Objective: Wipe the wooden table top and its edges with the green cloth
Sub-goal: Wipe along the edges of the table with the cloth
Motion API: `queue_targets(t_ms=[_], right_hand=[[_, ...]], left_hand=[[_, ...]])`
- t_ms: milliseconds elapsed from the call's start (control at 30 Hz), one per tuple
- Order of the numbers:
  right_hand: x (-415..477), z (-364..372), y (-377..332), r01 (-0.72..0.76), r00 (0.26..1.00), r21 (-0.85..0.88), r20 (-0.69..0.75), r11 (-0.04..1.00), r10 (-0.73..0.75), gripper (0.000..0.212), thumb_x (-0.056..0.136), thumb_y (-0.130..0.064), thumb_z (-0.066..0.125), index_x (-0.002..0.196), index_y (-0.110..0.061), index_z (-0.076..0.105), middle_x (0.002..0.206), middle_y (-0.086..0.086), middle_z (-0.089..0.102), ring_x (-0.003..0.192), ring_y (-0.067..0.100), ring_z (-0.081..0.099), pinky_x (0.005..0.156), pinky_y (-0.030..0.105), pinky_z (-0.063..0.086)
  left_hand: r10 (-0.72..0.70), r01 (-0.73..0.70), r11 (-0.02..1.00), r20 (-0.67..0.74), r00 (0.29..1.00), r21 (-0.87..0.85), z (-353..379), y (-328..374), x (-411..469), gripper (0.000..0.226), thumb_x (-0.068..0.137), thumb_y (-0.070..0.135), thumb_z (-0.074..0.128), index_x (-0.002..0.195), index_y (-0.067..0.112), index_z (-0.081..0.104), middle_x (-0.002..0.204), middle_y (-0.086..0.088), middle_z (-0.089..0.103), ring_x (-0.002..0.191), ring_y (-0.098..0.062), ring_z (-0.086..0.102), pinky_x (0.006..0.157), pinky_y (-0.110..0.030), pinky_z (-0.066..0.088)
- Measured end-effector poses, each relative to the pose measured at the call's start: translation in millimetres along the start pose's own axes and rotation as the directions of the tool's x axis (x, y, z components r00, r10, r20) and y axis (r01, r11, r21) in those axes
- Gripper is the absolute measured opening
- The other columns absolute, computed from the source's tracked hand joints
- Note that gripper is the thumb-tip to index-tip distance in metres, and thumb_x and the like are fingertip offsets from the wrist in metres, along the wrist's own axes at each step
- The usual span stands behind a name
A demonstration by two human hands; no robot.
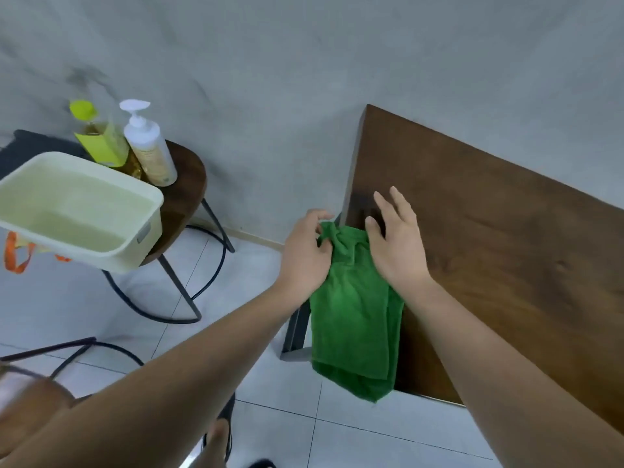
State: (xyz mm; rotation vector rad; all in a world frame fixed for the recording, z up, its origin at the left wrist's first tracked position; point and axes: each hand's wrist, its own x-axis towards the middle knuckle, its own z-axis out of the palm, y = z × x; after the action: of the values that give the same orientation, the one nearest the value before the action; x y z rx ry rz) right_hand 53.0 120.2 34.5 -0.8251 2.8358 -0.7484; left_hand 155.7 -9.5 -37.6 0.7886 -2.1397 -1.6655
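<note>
The dark brown wooden table top point(506, 265) fills your 3 o'clock. The folded green terry cloth point(354, 309) drapes over its left edge. Your left hand point(305, 251) pinches the bunched top; your right hand point(395, 244) lies on it, fingers spread. Loosen either and it may slip to the floor. No label is legible.

Cloth point(351, 309) in the grip: solid bright green, no pattern. Table top point(489, 251) beside it: dark brown, wood grain. Away from the grip: pale cream tub point(111, 255), yellow-green bottle point(101, 140), white pump bottle point(148, 143), grey wall point(270, 62), white floor tiles point(354, 440).
</note>
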Motion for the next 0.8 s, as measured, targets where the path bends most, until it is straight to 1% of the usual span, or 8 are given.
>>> queue_targets(t_ms=[100,200,267,400,500,567,633,800], right_hand=[[43,-2,13,-0.032,0.999,-0.095,0.014,0.995,0.034,0.054,0.117,-0.034,0.049,0.169,-0.020,0.041,0.182,0.003,0.020,0.168,0.021,0.012,0.136,0.039,0.012],[77,0,25,-0.014,1.000,-0.191,0.022,0.981,0.018,0.054,0.117,-0.037,0.046,0.168,-0.019,0.042,0.181,0.007,0.023,0.168,0.024,0.014,0.136,0.039,0.011],[93,1,31,-0.001,1.000,-0.224,0.029,0.975,0.007,0.054,0.118,-0.040,0.042,0.168,-0.019,0.043,0.180,0.007,0.025,0.168,0.025,0.015,0.136,0.040,0.011],[115,6,32,0.020,0.999,-0.267,0.037,0.964,-0.010,0.057,0.118,-0.045,0.036,0.170,-0.022,0.038,0.180,0.004,0.024,0.168,0.023,0.013,0.136,0.042,0.011],[119,9,32,0.024,0.999,-0.274,0.031,0.961,-0.016,0.058,0.117,-0.048,0.034,0.171,-0.025,0.035,0.181,0.003,0.024,0.168,0.022,0.015,0.136,0.044,0.013],[118,10,33,0.024,1.000,-0.286,0.023,0.958,-0.019,0.059,0.118,-0.049,0.032,0.172,-0.026,0.034,0.181,0.003,0.023,0.168,0.022,0.015,0.136,0.043,0.013],[118,11,34,0.028,1.000,-0.300,0.020,0.953,-0.023,0.059,0.118,-0.048,0.031,0.172,-0.026,0.032,0.182,0.003,0.021,0.168,0.021,0.013,0.136,0.043,0.012],[124,16,43,0.049,0.999,-0.289,0.008,0.956,-0.049,0.059,0.117,-0.047,0.028,0.172,-0.024,0.034,0.181,0.004,0.022,0.168,0.022,0.015,0.135,0.045,0.015]], left_hand=[[0.018,-0.015,0.999,-0.098,0.995,0.036,14,1,-1,0.039,0.095,-0.002,0.061,0.121,0.027,0.058,0.126,0.003,0.047,0.104,-0.013,0.055,0.089,-0.018,0.043],[-0.073,0.073,0.997,-0.131,0.989,-0.007,20,5,-5,0.030,0.093,0.001,0.059,0.101,0.030,0.056,0.112,0.008,0.054,0.095,-0.013,0.057,0.080,-0.033,0.051],[-0.180,0.158,0.974,-0.128,0.975,-0.166,18,8,-10,0.026,0.097,0.007,0.060,0.099,0.034,0.061,0.102,0.012,0.067,0.092,-0.010,0.065,0.080,-0.040,0.057],[-0.281,0.274,0.883,0.039,0.959,-0.381,9,20,-37,0.027,0.112,0.027,0.059,0.135,0.041,0.059,0.124,0.022,0.072,0.111,0.006,0.067,0.087,-0.014,0.051],[-0.205,0.301,0.888,0.287,0.936,-0.348,13,18,-52,0.064,0.113,0.049,0.052,0.168,0.059,0.019,0.154,0.046,0.042,0.129,0.028,0.045,0.102,-0.001,0.035],[-0.180,0.303,0.891,0.349,0.920,-0.339,15,19,-44,0.073,0.113,0.054,0.049,0.165,0.067,0.000,0.164,0.045,0.030,0.136,0.024,0.041,0.110,-0.009,0.033],[-0.167,0.303,0.887,0.368,0.915,-0.350,17,21,-26,0.075,0.114,0.052,0.049,0.165,0.067,-0.003,0.172,0.037,0.025,0.149,0.010,0.039,0.121,-0.023,0.034],[-0.080,0.193,0.913,0.306,0.949,-0.359,38,18,45,0.081,0.114,0.033,0.056,0.175,0.040,0.003,0.180,0.023,0.014,0.161,0.005,0.020,0.134,-0.031,0.021]])
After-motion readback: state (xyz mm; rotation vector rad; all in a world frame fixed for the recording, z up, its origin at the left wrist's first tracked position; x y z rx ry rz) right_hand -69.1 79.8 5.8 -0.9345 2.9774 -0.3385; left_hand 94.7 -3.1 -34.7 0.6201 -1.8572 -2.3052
